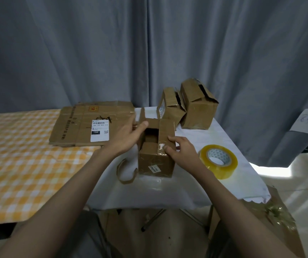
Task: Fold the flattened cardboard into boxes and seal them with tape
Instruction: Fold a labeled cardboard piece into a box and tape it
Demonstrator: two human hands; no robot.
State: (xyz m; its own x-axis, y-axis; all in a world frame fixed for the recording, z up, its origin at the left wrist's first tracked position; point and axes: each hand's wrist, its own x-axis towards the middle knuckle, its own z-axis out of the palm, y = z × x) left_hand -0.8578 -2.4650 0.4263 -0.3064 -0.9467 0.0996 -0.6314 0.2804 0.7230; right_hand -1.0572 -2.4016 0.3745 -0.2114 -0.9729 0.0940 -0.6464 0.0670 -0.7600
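Small box [156, 159] stands upright on the white cloth [214, 138], top flaps partly open, dark hollow showing between them. Left hand [129, 135] grips the box's left flap: thumb laid over the flap's top edge, fingers curled behind it, mostly hidden. Right hand [181, 150] holds the right flap down, thumb on its upper face, fingertips curled round the near right corner, just by a torn white patch of label. Far flap stands up beyond the left thumb.

Tape roll [218, 161], yellowish, lies flat just right of the right hand, apart from it. Flat cardboard [91, 123] with a white label lies beyond and left of the left fingers, partly on the checked cloth [19, 155]. Two made boxes [186, 107] lean together beyond the right fingers, against the grey curtain [149, 43]. A cardboard strip [126, 173] curls below the left wrist, touching the box's base.
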